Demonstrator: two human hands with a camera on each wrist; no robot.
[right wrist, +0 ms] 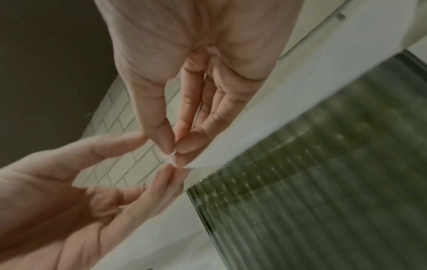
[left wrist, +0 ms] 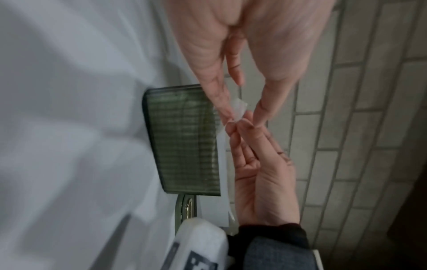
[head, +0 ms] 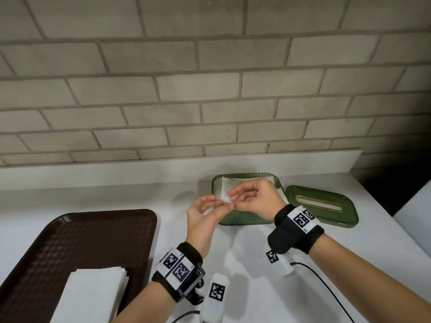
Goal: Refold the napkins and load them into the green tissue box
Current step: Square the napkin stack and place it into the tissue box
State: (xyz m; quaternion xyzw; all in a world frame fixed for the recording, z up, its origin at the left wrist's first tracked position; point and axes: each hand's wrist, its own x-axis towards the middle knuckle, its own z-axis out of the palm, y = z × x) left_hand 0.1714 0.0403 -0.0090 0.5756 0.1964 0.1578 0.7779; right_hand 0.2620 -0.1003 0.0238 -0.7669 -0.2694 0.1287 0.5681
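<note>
Pinching one corner of a thin white napkin (head: 225,194) between them, both hands hover just above the open green tissue box (head: 242,219), which stands near the back edge of the white surface (head: 363,248). The left hand (head: 202,216) has thumb and forefinger closed on the corner from below, and the right hand (head: 253,196) clamps the same corner from above with its fingertips (right wrist: 169,144) pressed together; each grip is tight on the paper, probably to peel apart or line up its layers for a fold. Soft and limp, the sheet hangs down into the box, where more white paper seems to lie already, though how much is hidden by the hands. Ribbed, translucent and round-cornered, the box looks like rigid plastic; its matching lid (head: 323,207) with a gold-rimmed slot lies flat just beside it toward the surface's right edge, likely left off for loading. Toward the front left corner, a dark brown textured tray (head: 93,231) holds a neat stack of white napkins (head: 93,292), seemingly awaiting their turn.
</note>
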